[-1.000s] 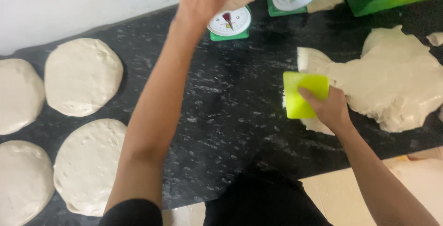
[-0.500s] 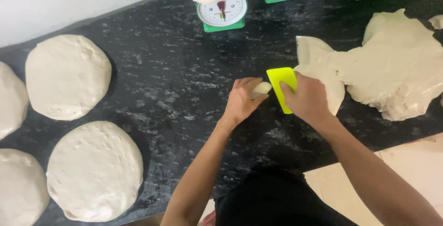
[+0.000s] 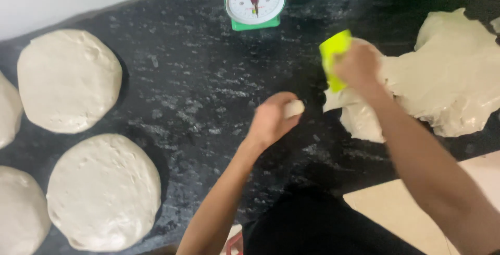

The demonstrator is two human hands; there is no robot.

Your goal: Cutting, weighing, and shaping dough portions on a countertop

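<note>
Over the dark speckled stone counter (image 3: 198, 93), the left hand (image 3: 271, 119) curls round a small pale lump of dough (image 3: 293, 108), which peeks out past the fingertips. Right hand (image 3: 357, 67) clamps a bright yellow-green plastic scraper (image 3: 333, 57) (blurred) against the big ragged mass of dough (image 3: 448, 78). Flattened round dough discs (image 3: 67, 80) lie well apart, far left.

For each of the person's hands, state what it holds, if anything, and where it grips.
Left hand: a small dough piece, pinched at the fingertips. Right hand: a yellow-green scraper, gripped along its right edge.
</note>
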